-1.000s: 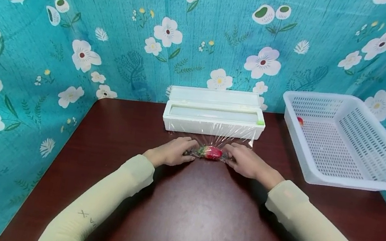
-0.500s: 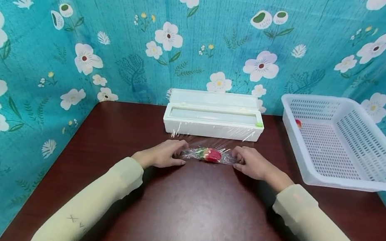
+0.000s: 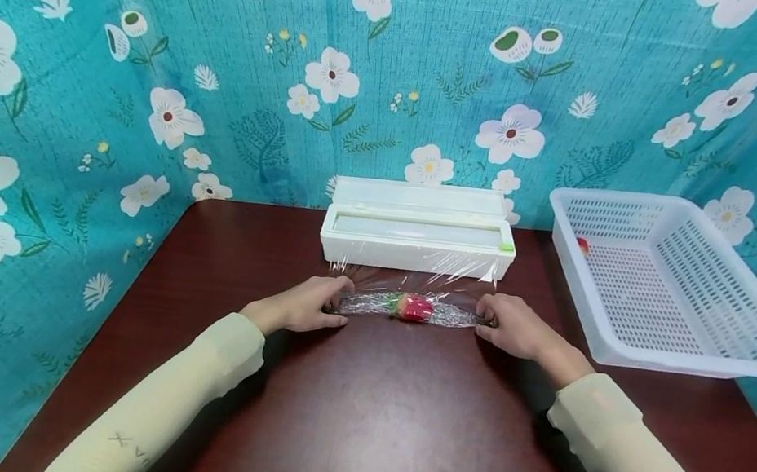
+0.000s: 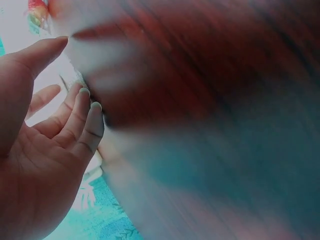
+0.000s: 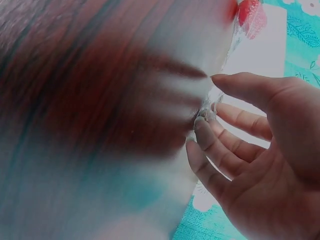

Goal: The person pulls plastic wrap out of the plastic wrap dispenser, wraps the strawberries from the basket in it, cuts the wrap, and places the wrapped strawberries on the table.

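A red strawberry [image 3: 416,308] with green leaves lies on the table under clear cling film [image 3: 368,301], which is bunched along both sides of it. The film runs back to a white cling film box [image 3: 412,258] with its lid up. My left hand [image 3: 304,303] rests at the film's left end, thumb and fingers apart and loosely bent in the left wrist view. At the right end is my right hand [image 3: 516,328]; its fingertips [image 5: 200,122] touch the crumpled film, and the thumb stands apart from them in the right wrist view.
A white plastic basket [image 3: 707,366] stands at the right rear, with a small red item [image 3: 582,245] against its left wall. Behind the dark brown table [image 3: 384,435] hangs a teal flowered cloth [image 3: 268,86]. A green slider [image 3: 507,248] sits at the box's right end.
Both hands have slid outward from the strawberry, the left to the left and the right to the right. More bunched film now shows on each side of it.
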